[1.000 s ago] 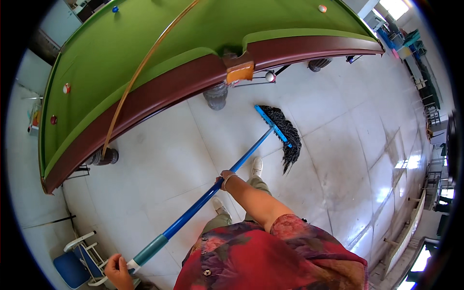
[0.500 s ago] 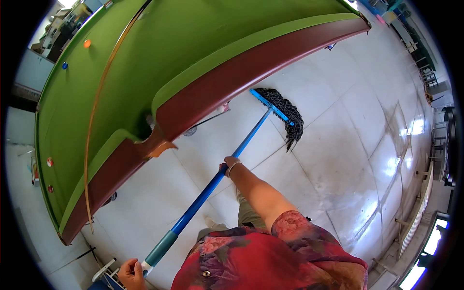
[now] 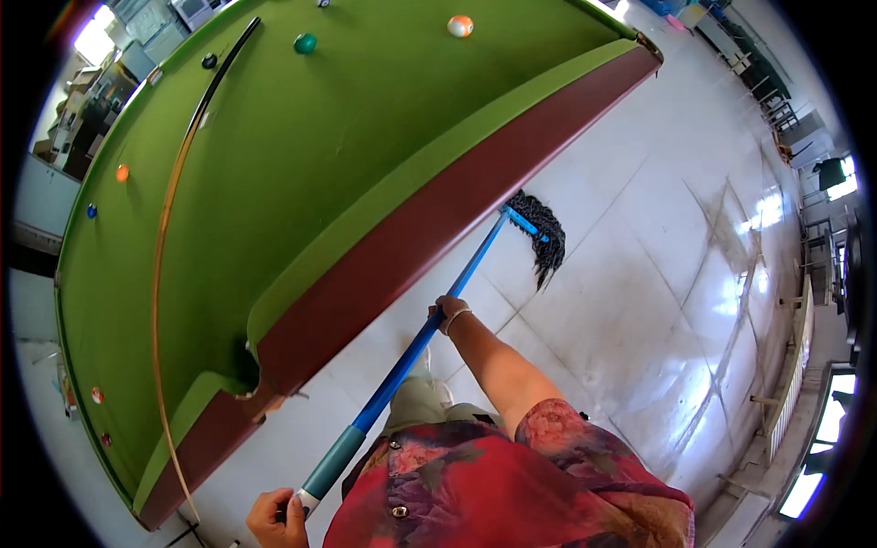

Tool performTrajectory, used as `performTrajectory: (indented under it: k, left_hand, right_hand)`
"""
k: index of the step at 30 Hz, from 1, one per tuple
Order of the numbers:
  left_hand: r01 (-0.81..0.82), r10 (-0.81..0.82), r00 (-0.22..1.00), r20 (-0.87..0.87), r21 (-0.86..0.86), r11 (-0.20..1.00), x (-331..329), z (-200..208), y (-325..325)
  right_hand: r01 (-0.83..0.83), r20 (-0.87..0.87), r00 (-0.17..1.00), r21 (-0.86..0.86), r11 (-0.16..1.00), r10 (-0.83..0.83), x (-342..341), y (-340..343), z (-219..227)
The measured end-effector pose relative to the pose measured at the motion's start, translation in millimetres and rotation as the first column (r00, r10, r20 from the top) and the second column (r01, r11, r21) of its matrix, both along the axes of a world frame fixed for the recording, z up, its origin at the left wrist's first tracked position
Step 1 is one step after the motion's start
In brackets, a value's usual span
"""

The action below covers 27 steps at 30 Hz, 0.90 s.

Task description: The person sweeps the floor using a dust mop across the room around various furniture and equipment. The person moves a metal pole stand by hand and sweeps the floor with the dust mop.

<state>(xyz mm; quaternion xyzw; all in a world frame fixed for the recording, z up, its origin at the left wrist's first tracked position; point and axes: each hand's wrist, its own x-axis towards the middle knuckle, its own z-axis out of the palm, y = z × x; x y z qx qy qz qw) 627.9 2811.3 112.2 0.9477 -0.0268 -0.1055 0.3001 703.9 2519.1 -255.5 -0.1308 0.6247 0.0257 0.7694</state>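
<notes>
A mop [image 3: 398, 373] with a blue pole slants from lower left to upper right across the view. Around the middle of the pole, my right hand [image 3: 449, 310] is closed, a pale bracelet at its wrist. At the bottom, my left hand [image 3: 278, 518] grips the green and white handle end. The dark stringy mop head [image 3: 545, 236] lies on the tiled floor [image 3: 630, 338] beside the pool table, its blue bar partly hidden by the table's edge.
The pool table [image 3: 365, 265], green with a reddish-brown rail, fills the upper left. A cue [image 3: 157, 301] and several balls, one orange and white [image 3: 459, 26], rest on it. A white radiator [image 3: 793, 365] runs along the right wall.
The table takes up a different part of the view and more balls show on it. The mop head is now closer to the table's rail. Both hands still grip the pole.
</notes>
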Motion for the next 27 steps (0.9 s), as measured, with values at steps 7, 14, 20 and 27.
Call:
performTrajectory:
  k: [7,14,20,27]
  left_hand:
    - [0.090,-0.092,0.994,0.064,0.020,0.996,63,3,-70]
    - [0.091,-0.093,0.995,0.031,0.068,0.994,70,-10,-173]
    - [0.111,-0.113,0.993,0.039,0.063,0.992,41,-25,-278]
    - [0.342,-0.375,0.905,0.202,0.179,0.922,70,-42,-432]
  right_hand:
    - [0.174,0.196,0.965,0.020,0.985,-0.174,24,-71,6]
    - [0.142,0.099,0.986,-0.044,0.989,-0.137,26,-175,1]
    - [0.205,0.143,0.967,0.044,0.978,-0.209,10,-301,-5]
    - [0.343,0.228,0.910,0.057,0.938,-0.347,27,-416,12]
